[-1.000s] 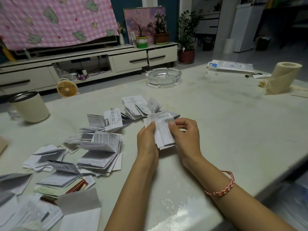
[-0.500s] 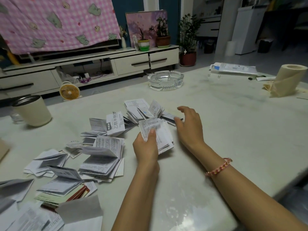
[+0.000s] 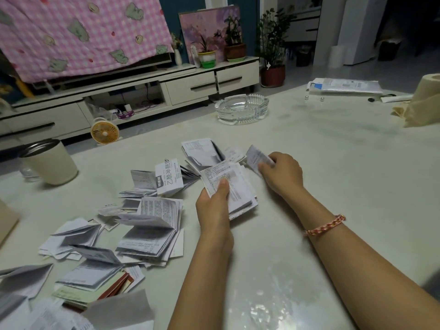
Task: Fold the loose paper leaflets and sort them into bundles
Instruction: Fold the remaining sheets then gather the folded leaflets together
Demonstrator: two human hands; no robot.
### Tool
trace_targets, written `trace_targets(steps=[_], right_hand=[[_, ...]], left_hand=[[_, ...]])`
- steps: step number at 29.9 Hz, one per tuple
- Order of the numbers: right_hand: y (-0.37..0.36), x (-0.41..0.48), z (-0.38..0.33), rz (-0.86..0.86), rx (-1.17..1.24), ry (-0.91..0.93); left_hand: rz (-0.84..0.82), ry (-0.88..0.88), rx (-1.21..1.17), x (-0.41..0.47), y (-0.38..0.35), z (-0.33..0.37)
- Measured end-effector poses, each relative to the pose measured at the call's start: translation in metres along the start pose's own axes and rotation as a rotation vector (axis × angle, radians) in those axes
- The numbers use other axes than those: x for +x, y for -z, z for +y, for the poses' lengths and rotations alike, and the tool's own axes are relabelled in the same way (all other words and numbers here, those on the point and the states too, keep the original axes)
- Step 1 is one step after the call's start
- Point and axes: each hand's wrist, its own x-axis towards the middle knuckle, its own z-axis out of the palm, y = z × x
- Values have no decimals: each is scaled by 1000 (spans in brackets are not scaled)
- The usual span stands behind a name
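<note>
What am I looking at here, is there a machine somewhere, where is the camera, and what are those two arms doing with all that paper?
There is no machine here. A person wears one wide-angle camera on the head, looking forward and down, so the two arms coming in from the bottom are that person's own. The left hand holds a stack of folded leaflets, thumb on top. The right hand, with a bracelet on its wrist, pinches a single leaflet just beyond the stack. Both hands work above a pale table. To the left lie more leaflets, some folded, some loose, in rough heaps. Farther off stand a glass ashtray, a cream cup and a paper roll.
</note>
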Motion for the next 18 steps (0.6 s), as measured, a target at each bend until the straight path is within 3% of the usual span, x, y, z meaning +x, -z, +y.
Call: trace_targets(steps=[5,9,12,15,18], right_hand=[[19,-13,-5,98,696,-203],[39,-35,-18,-174,1125,-222],[39,-56,-22,-266,1084,-115],[28,-69,-24,-114,880,-13],[24,-70,-23,-52,845,-2]], left_hand=[[-63,81,-97,-1,1,3],[-83,88,-121,-2,-2,6],[-90,63,-85,-3,-5,5],[-133,76,-62,-2,-5,3],[-151,95,-69,-1,-3,3]])
